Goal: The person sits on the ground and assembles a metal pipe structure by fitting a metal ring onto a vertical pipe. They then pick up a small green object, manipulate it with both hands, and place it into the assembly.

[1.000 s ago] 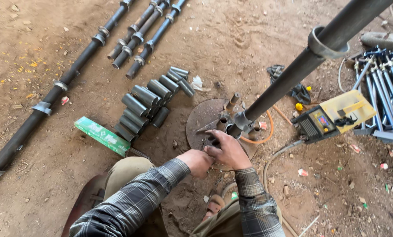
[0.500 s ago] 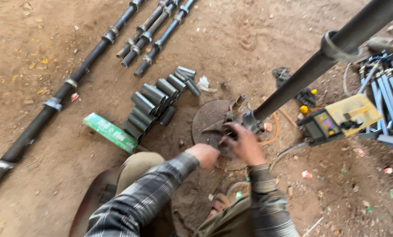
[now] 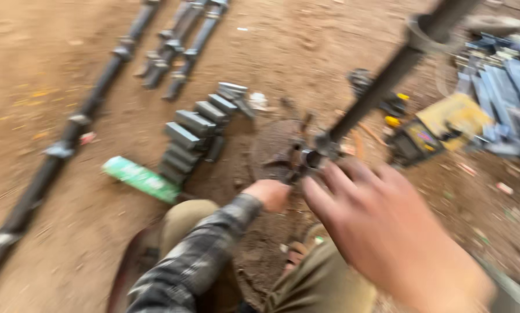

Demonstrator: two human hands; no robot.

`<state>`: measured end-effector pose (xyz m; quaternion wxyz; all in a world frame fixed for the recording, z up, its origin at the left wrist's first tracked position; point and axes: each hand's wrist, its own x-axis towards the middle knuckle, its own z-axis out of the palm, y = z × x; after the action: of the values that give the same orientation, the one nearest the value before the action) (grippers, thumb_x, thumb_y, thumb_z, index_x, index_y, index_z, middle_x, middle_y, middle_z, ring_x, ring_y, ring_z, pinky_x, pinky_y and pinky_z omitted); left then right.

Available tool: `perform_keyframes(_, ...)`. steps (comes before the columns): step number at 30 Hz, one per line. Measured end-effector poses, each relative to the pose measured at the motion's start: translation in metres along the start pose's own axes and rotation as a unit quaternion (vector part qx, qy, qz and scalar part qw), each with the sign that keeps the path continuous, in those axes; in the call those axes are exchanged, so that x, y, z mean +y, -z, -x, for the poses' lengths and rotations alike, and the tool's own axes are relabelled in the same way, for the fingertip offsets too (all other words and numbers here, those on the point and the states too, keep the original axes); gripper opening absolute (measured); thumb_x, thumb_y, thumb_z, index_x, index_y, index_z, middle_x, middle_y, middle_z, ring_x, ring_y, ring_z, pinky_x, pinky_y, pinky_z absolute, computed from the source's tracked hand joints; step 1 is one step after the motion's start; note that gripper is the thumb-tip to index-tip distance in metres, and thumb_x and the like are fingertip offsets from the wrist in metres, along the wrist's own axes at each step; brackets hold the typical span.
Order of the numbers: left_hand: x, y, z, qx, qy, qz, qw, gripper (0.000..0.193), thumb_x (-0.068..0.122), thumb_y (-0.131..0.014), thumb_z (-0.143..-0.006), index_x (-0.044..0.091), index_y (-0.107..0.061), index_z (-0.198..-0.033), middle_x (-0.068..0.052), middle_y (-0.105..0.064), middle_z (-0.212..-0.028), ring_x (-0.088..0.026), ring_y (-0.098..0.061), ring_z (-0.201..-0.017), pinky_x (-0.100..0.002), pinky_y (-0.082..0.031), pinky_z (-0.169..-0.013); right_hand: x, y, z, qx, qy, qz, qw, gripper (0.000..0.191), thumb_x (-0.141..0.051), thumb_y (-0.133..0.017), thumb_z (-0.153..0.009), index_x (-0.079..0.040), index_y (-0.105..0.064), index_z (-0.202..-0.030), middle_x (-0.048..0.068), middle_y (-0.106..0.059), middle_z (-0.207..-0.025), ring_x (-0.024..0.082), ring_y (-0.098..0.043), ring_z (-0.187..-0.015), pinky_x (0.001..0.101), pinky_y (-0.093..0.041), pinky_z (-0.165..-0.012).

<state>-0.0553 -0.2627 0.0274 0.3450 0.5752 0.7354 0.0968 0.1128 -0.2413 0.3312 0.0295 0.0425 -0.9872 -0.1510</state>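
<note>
Dirt ground (image 3: 68, 243); pipe end (image 3: 313, 156) between hands, left hand (image 3: 268, 194) touching, right hand (image 3: 381, 232) raised.

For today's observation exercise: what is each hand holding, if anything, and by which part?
The left hand rests at the lower end of the long dark pipe; blur hides its grip. The right hand, raised with fingers spread, holds nothing.

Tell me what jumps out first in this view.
The right hand looms large and blurred in the lower right, fingers spread. Behind it a long dark pipe slants from the top right down to a round rusty plate, where the left hand rests.
</note>
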Motion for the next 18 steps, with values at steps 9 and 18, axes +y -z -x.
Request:
perform_keyframes(9, -0.023, -0.001, 0.031, -0.006, -0.012, -0.034, 0.999, 0.049, 0.034, -0.078, -0.079, 0.006, -0.069, -0.118, -0.018, -0.075, -0.108, -0.036, -0.072, -0.104, -0.047, -0.057, -0.089, -0.112, 0.012, 0.038, 0.122, 0.043, 0.16, 0.979, 0.037, -0.023, -0.066, -0.088, -0.014, -0.057, -0.122, 0.016, -0.067, -0.113, 0.036, -0.068, -0.11, 0.0583, -0.055, -0.085)
perform_keyframes(18, -0.01, -0.013, 0.028, -0.005, -0.019, -0.052, 0.998, 0.051, 0.031, -0.081, -0.078, 0.004, -0.067, -0.12, -0.019, -0.073, -0.113, -0.035, -0.069, -0.109, -0.047, -0.055, -0.092, -0.119, 0.015, 0.033, 0.14, 0.094, 0.165, 0.972, 0.035, -0.016, -0.069, -0.079, -0.011, -0.055, -0.111, 0.017, -0.067, -0.11, 0.036, -0.07, -0.102, 0.0536, -0.053, -0.076)
